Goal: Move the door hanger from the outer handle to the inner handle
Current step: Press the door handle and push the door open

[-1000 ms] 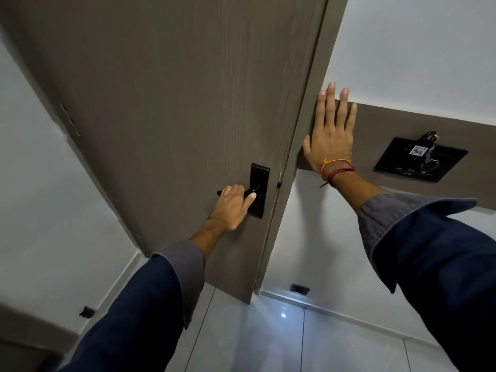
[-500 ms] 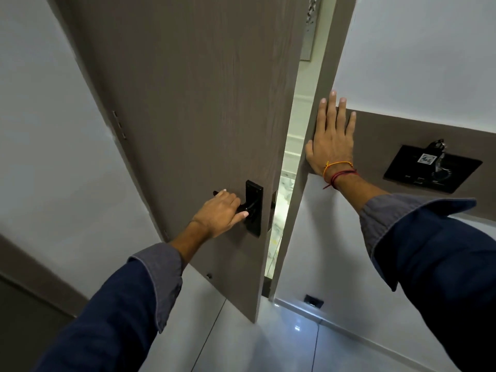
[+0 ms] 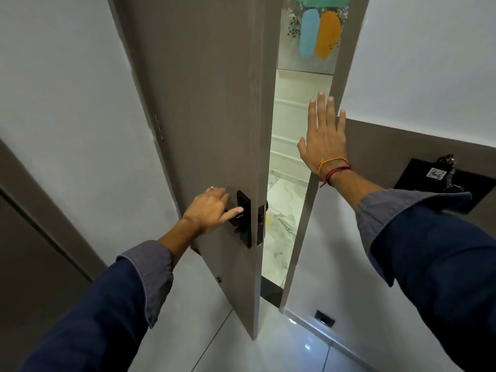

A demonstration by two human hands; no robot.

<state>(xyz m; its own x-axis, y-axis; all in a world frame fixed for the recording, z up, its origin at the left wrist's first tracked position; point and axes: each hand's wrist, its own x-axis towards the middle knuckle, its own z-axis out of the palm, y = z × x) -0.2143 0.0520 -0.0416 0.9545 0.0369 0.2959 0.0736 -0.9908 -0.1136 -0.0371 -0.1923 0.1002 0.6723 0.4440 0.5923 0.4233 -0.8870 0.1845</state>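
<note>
A grey-brown door [image 3: 204,103] stands partly swung toward me. My left hand [image 3: 210,209] is wrapped around its black inner handle, beside the black lock plate [image 3: 243,218]. My right hand [image 3: 323,138] is held flat with fingers spread, in front of the gap by the door frame [image 3: 346,63]; whether it touches the frame I cannot tell. A small bit of the outer handle [image 3: 266,204] peeks past the door edge. No door hanger is visible from here.
Through the gap I see a marble floor [image 3: 279,224] and a colourful painting [image 3: 314,30] on a far wall. A black wall panel [image 3: 440,181] with a key sits on the right wall. A glossy white floor [image 3: 281,350] lies below.
The door has swung further toward me, widening the gap. My right hand has shifted off the frame's face toward the opening. My left hand stays on the handle.
</note>
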